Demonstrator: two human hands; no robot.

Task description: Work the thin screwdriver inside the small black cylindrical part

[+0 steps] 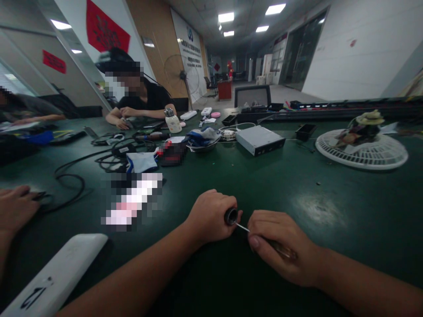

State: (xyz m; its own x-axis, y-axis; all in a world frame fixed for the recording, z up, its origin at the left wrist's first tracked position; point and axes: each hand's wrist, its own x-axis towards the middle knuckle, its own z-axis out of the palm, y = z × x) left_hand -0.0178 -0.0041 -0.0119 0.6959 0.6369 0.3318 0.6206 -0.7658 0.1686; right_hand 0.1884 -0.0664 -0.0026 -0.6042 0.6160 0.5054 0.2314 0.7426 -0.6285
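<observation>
My left hand (213, 216) is closed around a small dark cylinder with a hollow open end (231, 215). The open end faces my right hand (282, 246), which is wrapped round a screwdriver (284, 251) with a translucent amber-brown handle. Its thin metal shaft reaches left to the lower rim of the opening. Whether the tip is inside or only touching the rim, I cannot tell. Most of the cylinder is hidden in my left fist. Both hands are just above the dark green table (264, 185).
A grey optical drive (259, 140) and a white fan grille (360, 152) lie farther back. Black cables (122, 152), a cloth in a bowl (203, 138) and a bottle (172, 121) are left. A white slab-shaped device (59, 277) lies near my left forearm, beside another person's hand (16, 207).
</observation>
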